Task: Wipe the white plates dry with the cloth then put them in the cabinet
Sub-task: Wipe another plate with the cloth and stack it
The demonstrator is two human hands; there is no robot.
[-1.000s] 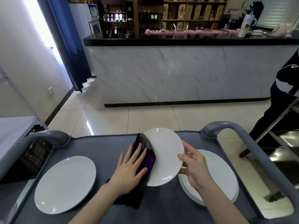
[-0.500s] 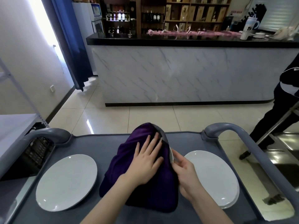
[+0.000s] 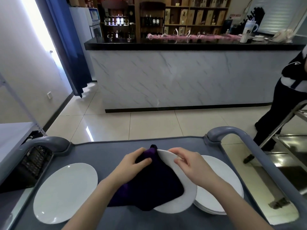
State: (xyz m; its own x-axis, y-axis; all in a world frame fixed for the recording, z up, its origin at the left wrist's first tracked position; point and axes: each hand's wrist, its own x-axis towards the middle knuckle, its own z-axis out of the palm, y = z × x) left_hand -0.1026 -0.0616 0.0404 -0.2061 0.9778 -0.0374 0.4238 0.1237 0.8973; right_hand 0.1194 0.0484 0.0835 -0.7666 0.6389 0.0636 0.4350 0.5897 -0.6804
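I hold the round, glossy white plate (image 3: pixel 187 196) tilted over the grey bench (image 3: pixel 103 151), its face turned toward my left and its rim running away from me. The fingers of my left hand (image 3: pixel 131 165) curl into the soft dark purple cloth (image 3: pixel 154 183), pressing it on that face. The fingers of my right hand (image 3: pixel 191 165) pinch the plate's far rim. Just right of this plate lies a stack of white plates (image 3: pixel 221 188); well left, 1 single white plate (image 3: pixel 66 193).

Bare hands (image 3: pixel 132 165), seemingly bare forearms (image 3: pixel 99 195)
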